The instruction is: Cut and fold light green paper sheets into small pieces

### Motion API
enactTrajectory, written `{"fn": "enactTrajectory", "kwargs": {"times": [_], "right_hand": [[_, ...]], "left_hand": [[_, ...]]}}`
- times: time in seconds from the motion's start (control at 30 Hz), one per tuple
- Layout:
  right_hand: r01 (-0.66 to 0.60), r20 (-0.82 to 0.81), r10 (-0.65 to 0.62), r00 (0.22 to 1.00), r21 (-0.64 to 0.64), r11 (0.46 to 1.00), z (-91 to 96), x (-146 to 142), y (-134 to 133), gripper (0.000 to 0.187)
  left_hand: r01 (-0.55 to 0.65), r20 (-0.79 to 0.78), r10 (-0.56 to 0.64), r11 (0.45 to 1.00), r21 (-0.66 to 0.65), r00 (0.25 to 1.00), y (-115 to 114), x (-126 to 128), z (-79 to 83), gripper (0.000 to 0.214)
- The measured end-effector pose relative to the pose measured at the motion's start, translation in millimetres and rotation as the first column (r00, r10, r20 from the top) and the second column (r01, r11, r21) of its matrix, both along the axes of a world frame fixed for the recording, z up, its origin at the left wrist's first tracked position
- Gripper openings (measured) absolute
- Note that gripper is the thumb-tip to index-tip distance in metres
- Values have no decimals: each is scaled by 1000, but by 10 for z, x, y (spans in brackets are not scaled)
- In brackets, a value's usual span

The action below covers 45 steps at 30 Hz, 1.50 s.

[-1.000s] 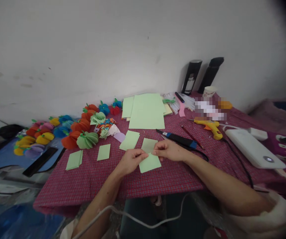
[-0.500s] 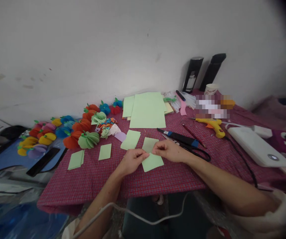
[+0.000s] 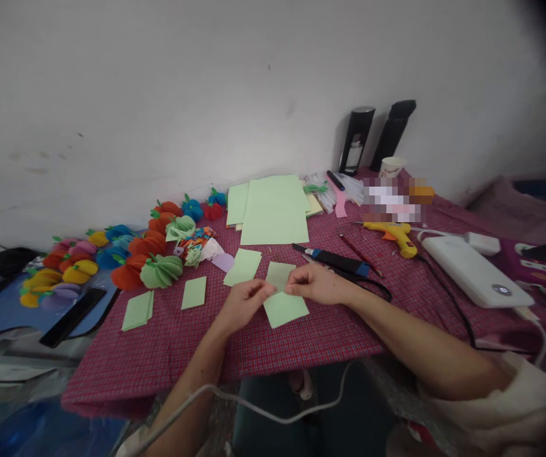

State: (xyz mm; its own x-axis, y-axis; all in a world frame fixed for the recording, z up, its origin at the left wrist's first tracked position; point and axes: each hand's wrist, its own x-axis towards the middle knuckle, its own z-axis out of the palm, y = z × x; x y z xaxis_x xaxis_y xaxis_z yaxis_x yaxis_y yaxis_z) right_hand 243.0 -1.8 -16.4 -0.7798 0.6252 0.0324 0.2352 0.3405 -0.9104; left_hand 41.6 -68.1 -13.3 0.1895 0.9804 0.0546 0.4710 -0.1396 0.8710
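Note:
Both my hands pinch a pale green sheet of paper (image 3: 286,310) with a crease across its middle; the upper half looks raised and greyer. My left hand (image 3: 245,303) grips its left edge between thumb and forefinger. My right hand (image 3: 318,284) pinches it just to the right, its fingertips close to the left ones. Beyond my left hand lies a stack of green paper pieces (image 3: 243,266). A smaller green piece (image 3: 193,292) and another small stack (image 3: 137,311) rest further left. Behind my right hand are a utility knife (image 3: 332,259) and scissors (image 3: 372,287), partly hidden by the hand.
Large green sheets (image 3: 275,209) lie at the back by the wall. Colourful paper pumpkins (image 3: 161,271) and scraps (image 3: 197,241) crowd the left. At right are a yellow glue gun (image 3: 399,237), a white power bank (image 3: 475,270), a pencil (image 3: 361,256) and a paper cup (image 3: 390,167). A white cable (image 3: 273,419) hangs in front.
The view has shifted slightly, so the table's things sit a little further left. Both hands keep their pinch on the green paper, which looks much the same.

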Motion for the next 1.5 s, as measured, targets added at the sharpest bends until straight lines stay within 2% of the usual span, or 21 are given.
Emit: {"fn": "enactTrajectory", "kwargs": {"times": [0.1,0.17,0.27,0.33,0.43,0.5,0.57,0.63,0.77,0.9,1.03,1.2,1.3,1.5], "right_hand": [[-21,2,21,1000,16,1000,4,-29,-26,28],[-10,-19,10,1000,-7,1000,11,-12,-13,28],[7,-78,-16,997,-108,994,34,49,39,28],[57,-113,-78,991,-178,982,58,88,74,29],[160,-167,-204,965,-247,956,85,101,87,31],[142,-197,-201,960,-275,951,73,69,60,31],[73,-191,-133,973,-293,953,32,17,17,30],[40,-158,-93,983,-310,950,-22,-30,-20,30],[78,-114,-121,986,-323,943,-67,-54,-26,32],[93,-103,-135,985,-342,935,1,-4,8,32],[70,-136,-116,984,-306,950,54,19,17,30],[89,-140,-120,983,-208,974,-26,-62,-9,31],[85,-124,-102,987,-136,987,-85,-105,-34,33],[60,-106,-73,992,-120,991,-86,-116,-63,31]], "left_hand": [[82,-94,-86,996,-43,992,-20,56,-22,36],[83,-111,-87,996,-45,990,-33,56,-17,39],[58,-89,-60,998,-25,994,-41,17,-4,37],[25,-58,-25,1000,-6,998,-32,-17,-5,36],[-96,5,95,994,44,995,-5,-45,-24,36],[-171,42,168,982,77,985,8,-35,-36,37],[-197,74,191,977,83,979,11,-5,-44,36],[-176,111,170,983,47,979,5,32,-51,34],[-66,135,75,995,-69,988,-6,65,-72,35],[-84,130,93,993,-79,987,0,41,-86,42],[-58,157,71,994,-88,985,0,28,-82,42],[57,133,-39,989,-136,990,-13,94,-87,40],[58,127,-47,994,-92,991,-8,132,-104,36],[55,57,-51,995,-82,997,0,125,-124,38]]}}
